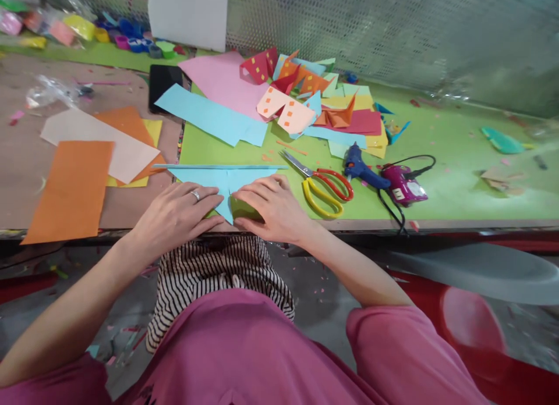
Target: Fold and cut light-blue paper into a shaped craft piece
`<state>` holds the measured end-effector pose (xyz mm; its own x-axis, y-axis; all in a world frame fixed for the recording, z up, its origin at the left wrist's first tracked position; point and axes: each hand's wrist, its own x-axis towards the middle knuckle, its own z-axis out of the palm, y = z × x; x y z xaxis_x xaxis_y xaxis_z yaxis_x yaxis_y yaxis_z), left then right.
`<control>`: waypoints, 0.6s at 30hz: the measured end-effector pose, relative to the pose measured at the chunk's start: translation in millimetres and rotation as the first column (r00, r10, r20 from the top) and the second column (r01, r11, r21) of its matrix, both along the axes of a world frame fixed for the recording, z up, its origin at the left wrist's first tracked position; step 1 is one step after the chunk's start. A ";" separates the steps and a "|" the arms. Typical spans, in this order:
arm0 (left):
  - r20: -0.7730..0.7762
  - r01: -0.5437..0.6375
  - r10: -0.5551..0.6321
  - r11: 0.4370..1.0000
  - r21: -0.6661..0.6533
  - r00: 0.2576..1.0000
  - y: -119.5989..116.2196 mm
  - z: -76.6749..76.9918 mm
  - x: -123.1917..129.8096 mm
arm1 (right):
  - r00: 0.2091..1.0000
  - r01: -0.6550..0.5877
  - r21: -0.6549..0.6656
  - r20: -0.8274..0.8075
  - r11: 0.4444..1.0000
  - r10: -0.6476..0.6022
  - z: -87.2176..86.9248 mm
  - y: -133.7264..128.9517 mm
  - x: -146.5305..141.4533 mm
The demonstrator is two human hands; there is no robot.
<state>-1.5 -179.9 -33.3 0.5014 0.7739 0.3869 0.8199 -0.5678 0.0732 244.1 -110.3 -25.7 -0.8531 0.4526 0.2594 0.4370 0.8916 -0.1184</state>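
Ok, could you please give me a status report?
Left fingers and right fingers on light-blue paper. Tapers toward near side. Scissors to its right, seemingly not blocking.

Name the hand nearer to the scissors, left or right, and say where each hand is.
Right. The right hand, at the light-blue paper, is just left of the scissors; the left hand is farther left, beyond the right hand.
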 end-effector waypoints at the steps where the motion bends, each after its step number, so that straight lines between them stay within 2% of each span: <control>1: -0.017 0.003 -0.003 1.000 0.024 1.000 0.7 0.4 0.7 | 1.000 0.003 -0.001 0.011 1.000 -0.003 -0.1 0.4 -0.8; 4: -0.034 -0.006 0.008 0.997 0.075 0.999 2.2 1.0 2.7 | 0.999 -0.006 0.003 0.035 1.000 0.006 -1.0 2.0 -2.3; 10: 0.024 -0.001 -0.002 0.996 0.091 1.000 1.8 -0.6 1.3 | 0.996 -0.078 0.049 0.040 0.996 0.076 0.9 4.2 -2.7; 15: 0.038 0.097 -0.100 0.994 0.056 0.994 -10.3 4.0 -1.6 | 0.984 -0.176 0.023 0.037 0.984 0.175 0.0 -4.1 -1.1; 18: 0.004 0.096 -0.096 0.995 0.010 0.995 -18.8 2.8 -1.4 | 0.981 -0.193 0.044 -0.002 0.980 0.193 -5.3 -12.3 0.2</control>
<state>-2.8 -198.7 -30.4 0.5710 0.7188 0.3966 0.7615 -0.6442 0.0713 244.3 -122.6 -31.0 -0.9215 0.2681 0.2809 0.2559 0.9634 -0.0798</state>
